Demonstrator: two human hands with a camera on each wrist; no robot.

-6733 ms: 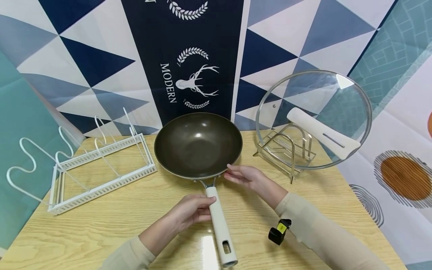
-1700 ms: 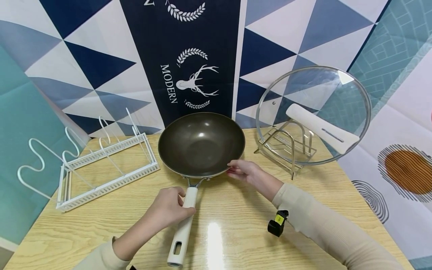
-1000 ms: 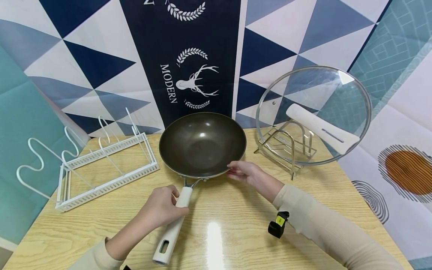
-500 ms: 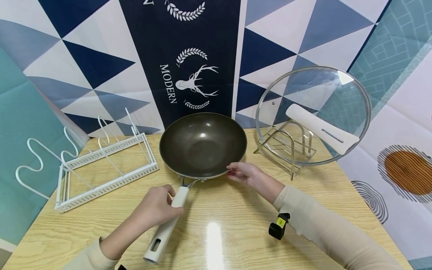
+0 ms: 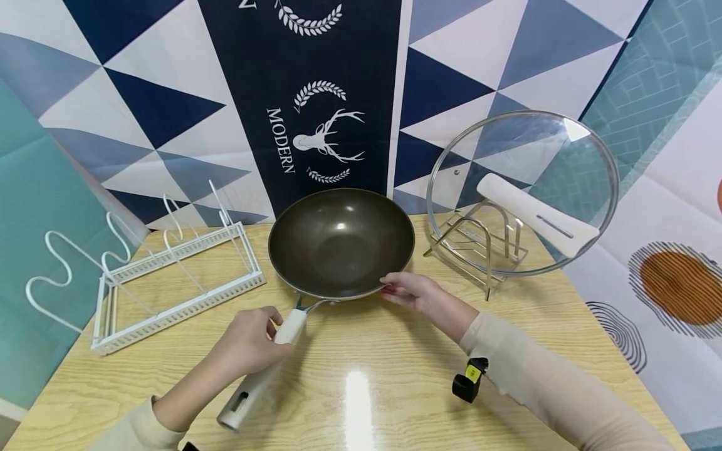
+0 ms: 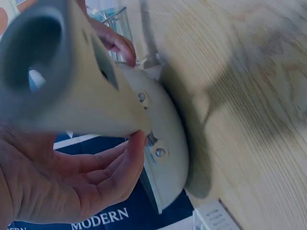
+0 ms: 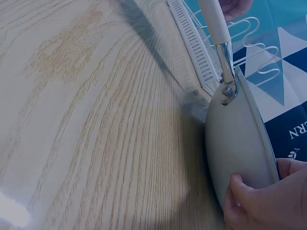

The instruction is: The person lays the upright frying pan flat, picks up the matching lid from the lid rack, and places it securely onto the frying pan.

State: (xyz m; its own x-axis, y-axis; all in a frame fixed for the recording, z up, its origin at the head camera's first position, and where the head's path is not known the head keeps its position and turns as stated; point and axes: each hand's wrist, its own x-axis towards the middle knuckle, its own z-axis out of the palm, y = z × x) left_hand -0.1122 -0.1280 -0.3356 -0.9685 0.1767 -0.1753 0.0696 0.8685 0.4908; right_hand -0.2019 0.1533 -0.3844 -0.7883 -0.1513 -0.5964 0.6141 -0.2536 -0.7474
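A dark-lined wok (image 5: 341, 244) with a pale outside sits near the back of the table, its mouth tilted toward the head camera. Its cream handle (image 5: 248, 391) points to the front left. My left hand (image 5: 248, 341) pinches that handle a little below the metal bracket, thumb on one side and fingers on the other. At the wok's front right rim, my right hand (image 5: 414, 291) grips the edge. In the right wrist view the right thumb (image 7: 237, 184) lies on the pale outer wall (image 7: 235, 139), with other fingers over the rim.
Left of the wok stands a white rack (image 5: 177, 285) with wavy wire dividers. On the right, a glass lid (image 5: 541, 150) with a white handle (image 5: 538, 216) leans upright in a metal stand (image 5: 479, 244). A patterned backdrop (image 5: 333, 75) rises behind the wooden table (image 5: 406, 382).
The wok's handle has swung from front right to front left, and my left hand has travelled left with it. My right hand has stayed at the rim in nearly the same place.
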